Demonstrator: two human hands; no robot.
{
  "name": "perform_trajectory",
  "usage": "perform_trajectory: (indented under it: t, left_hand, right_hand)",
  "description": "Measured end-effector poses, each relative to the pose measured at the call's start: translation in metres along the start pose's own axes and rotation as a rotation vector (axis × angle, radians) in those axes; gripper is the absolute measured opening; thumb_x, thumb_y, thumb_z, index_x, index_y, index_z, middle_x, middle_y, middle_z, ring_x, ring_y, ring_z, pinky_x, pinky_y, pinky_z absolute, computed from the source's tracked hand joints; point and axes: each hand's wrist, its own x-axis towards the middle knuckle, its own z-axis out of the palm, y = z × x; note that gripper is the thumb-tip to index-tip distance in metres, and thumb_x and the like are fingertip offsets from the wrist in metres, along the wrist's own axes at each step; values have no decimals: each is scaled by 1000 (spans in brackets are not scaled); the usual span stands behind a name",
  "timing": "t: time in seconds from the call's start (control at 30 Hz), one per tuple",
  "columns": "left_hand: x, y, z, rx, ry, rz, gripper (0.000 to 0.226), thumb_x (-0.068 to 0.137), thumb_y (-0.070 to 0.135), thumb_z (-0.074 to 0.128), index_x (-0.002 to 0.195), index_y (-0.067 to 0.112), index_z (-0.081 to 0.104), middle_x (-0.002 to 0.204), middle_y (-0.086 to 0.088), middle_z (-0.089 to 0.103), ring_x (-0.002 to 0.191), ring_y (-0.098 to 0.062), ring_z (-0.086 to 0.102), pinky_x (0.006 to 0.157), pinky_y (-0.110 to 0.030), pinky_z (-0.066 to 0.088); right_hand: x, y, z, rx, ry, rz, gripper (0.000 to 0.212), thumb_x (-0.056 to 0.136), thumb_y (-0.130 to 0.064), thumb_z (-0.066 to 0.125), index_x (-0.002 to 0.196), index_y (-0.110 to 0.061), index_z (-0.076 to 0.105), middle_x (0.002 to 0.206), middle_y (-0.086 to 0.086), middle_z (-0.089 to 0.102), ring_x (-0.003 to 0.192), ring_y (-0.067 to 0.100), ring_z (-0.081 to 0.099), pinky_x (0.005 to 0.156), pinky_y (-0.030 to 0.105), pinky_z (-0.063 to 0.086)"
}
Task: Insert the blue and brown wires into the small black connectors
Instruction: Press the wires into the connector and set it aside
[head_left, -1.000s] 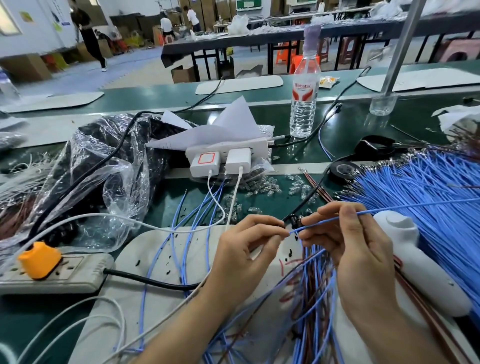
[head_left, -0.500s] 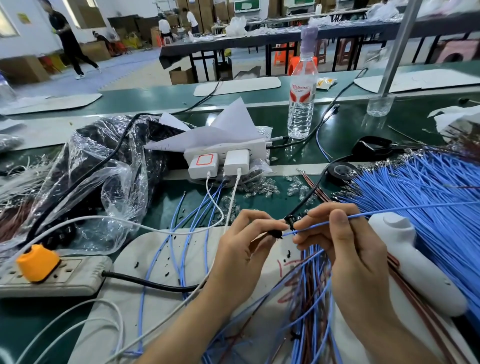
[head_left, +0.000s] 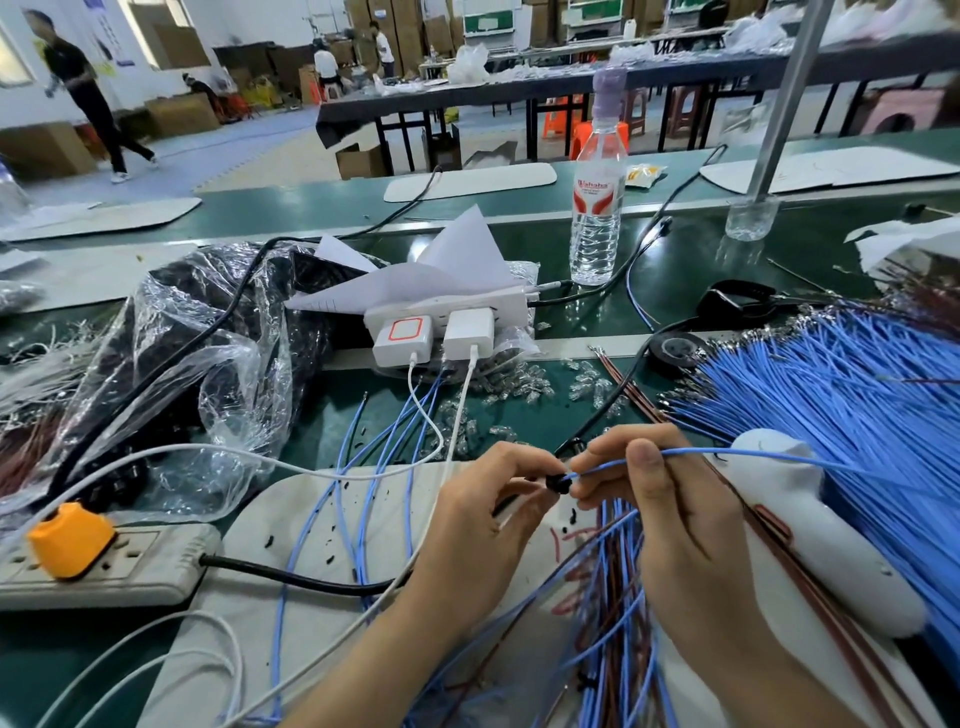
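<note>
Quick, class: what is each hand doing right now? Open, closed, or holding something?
Left hand: closed, pinching the small black connector.
Right hand: closed, pinching the blue wire close to the connector.

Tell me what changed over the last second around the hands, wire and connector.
The right hand, pinching the thin blue wire, closed leftward on the small black connector pinched by the left hand; less wire now shows between them. Both grips were kept. The beige power strip and clear water bottle stayed put.
</note>
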Motion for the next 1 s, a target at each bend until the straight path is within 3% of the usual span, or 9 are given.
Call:
perform_trajectory:
  t: [0.07, 0.2, 0.33, 0.43, 0.53, 0.63, 0.8, 0.9, 1.0]
  left_hand:
    - [0, 0, 0, 18, 0, 23, 23, 84, 8, 60, 101, 23, 64, 98, 8, 68, 95, -13, 66, 83, -27, 53]
    - [0, 0, 1, -4, 37, 20, 28, 84, 9, 61, 102, 28, 50, 96, 15, 67, 92, -9, 65, 81, -27, 52]
    - [-1, -1, 1, 54, 38, 60, 29, 84, 12, 64, 96, 29, 43, 92, 10, 66, 87, -6, 65, 78, -27, 51]
    - [-2, 0, -1, 73, 21, 88, 22, 86, 24, 63, 91, 32, 44, 89, 11, 63, 79, -1, 62, 74, -20, 50]
    - [-2, -1, -1, 41, 29, 43, 22, 84, 24, 64, 83, 38, 48, 87, 3, 64, 79, -14, 64, 74, -32, 54]
    - [0, -1, -1, 38, 41, 104, 25, 84, 16, 67, 80, 36, 52, 94, 6, 64, 87, -16, 65, 76, -32, 54]
    - [3, 2, -10, 131, 120, 173, 20, 76, -7, 64, 75, 11, 58, 85, 7, 67, 85, -9, 66, 77, -22, 53]
    - [10, 0, -33, 336, 304, 223, 20, 74, -11, 59, 73, 8, 60, 84, 5, 67, 83, -6, 64, 78, -18, 49]
    - [17, -13, -70, 579, 579, 170, 19, 76, -13, 61, 78, 6, 64, 84, -1, 67, 77, -15, 62, 72, -22, 45]
  right_hand:
    - [1, 2, 0, -54, -21, -6, 29, 100, -24, 37, 90, -18, 64, 82, -2, 67, 70, 16, 65, 66, 30, 53]
    - [5, 4, -3, -134, -82, 5, 30, 98, -23, 41, 97, -24, 70, 99, -6, 62, 82, 10, 60, 75, 15, 44]
    - [4, 8, -1, -194, -198, 84, 27, 98, -24, 46, 105, -22, 72, 102, -4, 60, 95, 8, 59, 80, 13, 41]
    - [2, 9, 1, -219, -234, 133, 28, 89, -33, 55, 114, -30, 67, 98, -3, 58, 89, 7, 58, 76, 11, 41]
    - [2, 10, 1, -172, -232, 156, 30, 83, -21, 73, 109, -34, 68, 96, -8, 58, 79, 10, 61, 69, 18, 50]
    - [5, 7, -1, -20, -156, 177, 32, 81, 2, 69, 93, -27, 73, 90, -5, 65, 73, 8, 66, 62, 19, 54]
    - [10, 3, -2, 122, -51, 319, 14, 80, 0, 69, 79, -14, 72, 66, 3, 69, 55, 14, 66, 56, 18, 52]
    - [19, 2, -10, 467, 147, 443, 7, 71, -6, 66, 77, -9, 69, 59, 3, 65, 52, 9, 61, 52, 16, 52]
    - [35, 1, -36, 665, 339, 448, 8, 71, -4, 65, 74, -11, 68, 64, 1, 67, 53, 8, 62, 52, 14, 52]
